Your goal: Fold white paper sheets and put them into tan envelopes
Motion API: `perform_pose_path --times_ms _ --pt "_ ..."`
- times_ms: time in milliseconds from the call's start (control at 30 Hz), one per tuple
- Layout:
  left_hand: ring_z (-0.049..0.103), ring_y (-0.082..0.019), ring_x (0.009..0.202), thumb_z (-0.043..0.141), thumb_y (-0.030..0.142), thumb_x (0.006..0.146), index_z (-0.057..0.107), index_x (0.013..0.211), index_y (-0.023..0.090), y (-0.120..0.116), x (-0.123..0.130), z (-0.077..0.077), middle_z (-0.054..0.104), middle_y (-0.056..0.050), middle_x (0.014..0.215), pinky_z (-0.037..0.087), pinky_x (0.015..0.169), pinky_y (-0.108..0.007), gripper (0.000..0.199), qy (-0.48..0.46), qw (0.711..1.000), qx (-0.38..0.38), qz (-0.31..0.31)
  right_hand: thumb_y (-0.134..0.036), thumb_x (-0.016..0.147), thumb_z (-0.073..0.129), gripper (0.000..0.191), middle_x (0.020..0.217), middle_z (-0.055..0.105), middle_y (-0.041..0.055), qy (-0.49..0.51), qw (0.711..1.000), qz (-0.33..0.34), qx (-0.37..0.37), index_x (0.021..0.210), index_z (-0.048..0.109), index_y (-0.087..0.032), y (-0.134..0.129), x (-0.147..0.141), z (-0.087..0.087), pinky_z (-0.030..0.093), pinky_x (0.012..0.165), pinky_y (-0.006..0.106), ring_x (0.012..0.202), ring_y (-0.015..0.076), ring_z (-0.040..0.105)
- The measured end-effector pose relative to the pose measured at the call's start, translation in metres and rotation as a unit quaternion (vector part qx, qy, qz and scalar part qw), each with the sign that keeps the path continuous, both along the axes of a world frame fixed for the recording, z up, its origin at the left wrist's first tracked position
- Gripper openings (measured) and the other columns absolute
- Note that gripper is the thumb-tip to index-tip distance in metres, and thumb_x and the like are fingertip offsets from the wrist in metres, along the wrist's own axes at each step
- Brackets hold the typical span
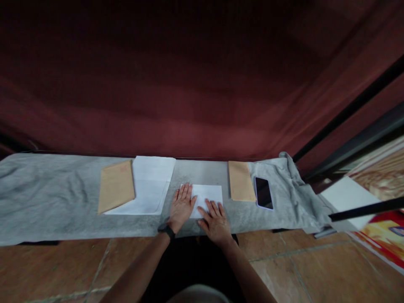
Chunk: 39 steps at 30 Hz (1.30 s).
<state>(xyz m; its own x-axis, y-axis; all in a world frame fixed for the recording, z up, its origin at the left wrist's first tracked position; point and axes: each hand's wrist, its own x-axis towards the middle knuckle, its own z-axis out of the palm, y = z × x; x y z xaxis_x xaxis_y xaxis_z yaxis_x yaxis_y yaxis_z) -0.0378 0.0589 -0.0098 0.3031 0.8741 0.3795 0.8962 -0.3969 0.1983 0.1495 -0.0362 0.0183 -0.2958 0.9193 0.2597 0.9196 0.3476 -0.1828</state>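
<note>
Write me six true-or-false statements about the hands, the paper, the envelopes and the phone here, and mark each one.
1. The left hand and right hand both touch the small white sheet. True.
2. The dark wristband is on the right wrist. False: it is on the left.
3. The phone lies to the right of both brown envelopes. True.
4. The left envelope lies under the large white paper. False: it lies partly on top.
5. The phone's screen is lit. False: it is dark.
6. Grey cloth lies beneath the phone. True.
</note>
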Motion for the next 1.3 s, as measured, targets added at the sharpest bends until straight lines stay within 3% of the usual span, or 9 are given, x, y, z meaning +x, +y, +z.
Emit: perform_pose_path --times_ms 100,333,500,633,733,900,1300 --pt "0.037 -0.03 0.145 0.03 0.049 0.101 0.012 0.16 0.019 -0.009 -0.011 -0.001 0.039 -0.014 0.157 0.029 0.117 -0.052 0.068 -0.004 0.999 0.013 0.028 -0.049 0.099 0.05 0.049 0.161 0.034 0.002 0.009 1.0 0.002 -0.013 0.147 0.044 -0.041 0.0 0.0 0.0 0.024 0.119 0.051 0.144 0.0275 0.038" --pt "0.032 -0.03 0.147 0.026 0.05 0.101 0.032 0.154 0.008 -0.025 -0.017 0.012 0.037 -0.017 0.157 0.024 0.12 -0.052 0.068 0.052 0.995 -0.044 0.075 -0.043 0.104 0.042 0.043 0.155 0.044 0.0016 0.057 0.998 -0.02 -0.023 0.144 0.049 -0.033 0.005 -0.003 -0.006 0.022 0.12 0.048 0.142 0.0231 0.04" --pt "0.029 -0.029 0.149 0.027 0.049 0.101 0.036 0.152 0.006 -0.025 -0.014 0.017 0.038 -0.017 0.157 0.023 0.12 -0.05 0.067 0.069 0.993 -0.057 0.081 -0.037 0.106 0.034 0.047 0.153 0.047 0.0088 0.106 0.992 -0.069 -0.007 0.145 0.05 -0.016 0.039 -0.025 -0.005 0.028 0.119 0.041 0.14 0.0209 0.044" --pt "0.029 -0.029 0.149 0.025 0.05 0.101 0.039 0.151 0.007 -0.025 -0.013 0.017 0.037 -0.016 0.157 0.023 0.12 -0.049 0.067 0.079 0.992 -0.052 0.086 -0.037 0.105 0.034 0.049 0.153 0.045 0.0111 0.101 0.991 -0.09 -0.001 0.146 0.048 -0.012 0.07 -0.041 -0.008 0.028 0.119 0.042 0.142 0.0227 0.041" --pt "0.031 -0.029 0.148 0.024 0.051 0.101 0.039 0.15 0.006 -0.026 -0.014 0.017 0.037 -0.016 0.157 0.022 0.12 -0.049 0.069 0.083 0.992 -0.048 0.085 -0.036 0.104 0.039 0.05 0.152 0.046 0.0133 0.078 0.991 -0.106 0.01 0.146 0.047 -0.011 0.079 -0.044 -0.018 0.028 0.119 0.044 0.142 0.0243 0.041" --pt "0.031 -0.029 0.148 0.025 0.05 0.101 0.037 0.151 0.006 -0.025 -0.013 0.017 0.037 -0.016 0.157 0.023 0.121 -0.049 0.068 0.081 0.992 -0.048 0.087 -0.038 0.104 0.038 0.054 0.153 0.042 0.0164 0.054 0.985 -0.158 0.046 0.149 0.041 -0.009 0.074 -0.031 -0.031 0.028 0.118 0.046 0.143 0.0271 0.04" --pt "0.03 -0.03 0.148 0.027 0.05 0.1 0.038 0.151 0.006 -0.025 -0.013 0.017 0.037 -0.017 0.157 0.022 0.121 -0.049 0.068 0.068 0.993 -0.05 0.087 -0.04 0.105 0.029 0.061 0.151 0.043 0.0256 0.029 0.965 -0.241 0.097 0.149 0.038 0.001 0.05 -0.001 -0.035 0.035 0.112 0.049 0.14 0.0329 0.042"
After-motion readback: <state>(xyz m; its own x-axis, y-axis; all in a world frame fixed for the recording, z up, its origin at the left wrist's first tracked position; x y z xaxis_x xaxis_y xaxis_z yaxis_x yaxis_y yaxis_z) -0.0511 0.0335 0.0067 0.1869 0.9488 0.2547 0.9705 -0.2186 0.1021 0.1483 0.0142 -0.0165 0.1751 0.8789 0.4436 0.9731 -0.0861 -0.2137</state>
